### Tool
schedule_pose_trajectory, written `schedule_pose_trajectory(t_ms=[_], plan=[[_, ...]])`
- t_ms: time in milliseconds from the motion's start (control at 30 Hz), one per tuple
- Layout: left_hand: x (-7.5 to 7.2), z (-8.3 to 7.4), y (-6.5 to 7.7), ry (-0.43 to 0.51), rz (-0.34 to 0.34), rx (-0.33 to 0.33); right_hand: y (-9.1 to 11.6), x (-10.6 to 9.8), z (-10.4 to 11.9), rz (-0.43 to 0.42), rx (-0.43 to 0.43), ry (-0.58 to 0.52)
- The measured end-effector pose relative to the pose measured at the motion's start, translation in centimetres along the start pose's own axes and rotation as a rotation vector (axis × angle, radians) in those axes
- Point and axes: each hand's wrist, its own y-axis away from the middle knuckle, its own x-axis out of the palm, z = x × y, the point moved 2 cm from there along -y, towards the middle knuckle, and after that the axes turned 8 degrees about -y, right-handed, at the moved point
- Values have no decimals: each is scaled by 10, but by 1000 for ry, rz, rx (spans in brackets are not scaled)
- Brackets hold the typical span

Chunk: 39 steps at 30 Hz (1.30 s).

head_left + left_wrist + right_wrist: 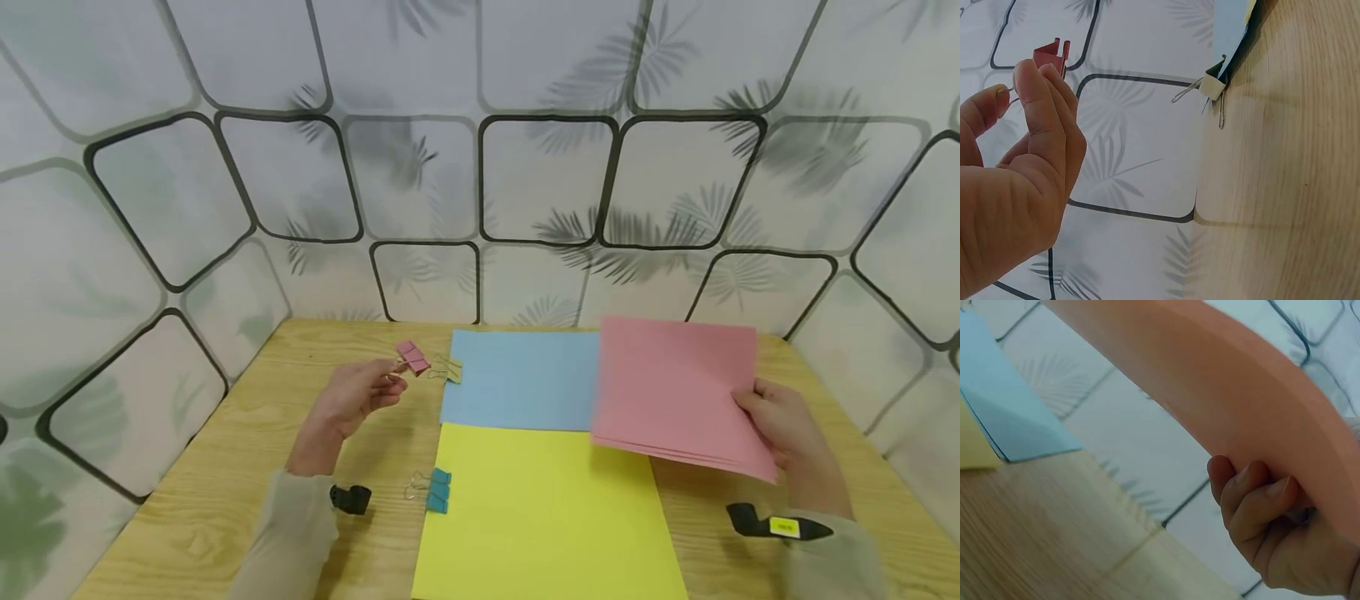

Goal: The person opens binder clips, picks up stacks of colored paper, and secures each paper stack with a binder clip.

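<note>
My left hand [358, 395] pinches a pink binder clip [412, 357] by its wire handles, raised over the left of the table. In the left wrist view the red-pink clip [1049, 57] juts past the fingertips. On the right, my right hand [780, 417] grips several pink sheets [675, 392] by their right edge, thumb on top. From below, the right wrist view shows the curled fingers [1257, 494] against the underside of the sheets. The held sheets overlap the blue paper [525, 379] and the yellow paper [540, 517] in the head view.
A pale yellow binder clip [453, 369] sits on the blue paper's left edge. A teal binder clip [438, 490] sits on the yellow paper's left edge. The wooden table [202, 500] ends at a patterned wall covering [420, 179] behind and at both sides.
</note>
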Motion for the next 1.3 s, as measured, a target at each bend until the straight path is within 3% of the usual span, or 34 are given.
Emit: schedule_pose_trajectory(t_ms=[367,533,733,933,1300], plan=[[20,-1,3,-81,130,79,0,57,25,5,-56,-10],[32,-3,4,-134,182,111,4,79,37,44,-87,-75],[42,-5,9,-185,294,150,10,100,52,124,-115,-160],[50,-3,9,-224,376,171,16,112,61,168,-148,-146],[55,-3,11,-162,479,168,16,122,61,187,-168,-121]])
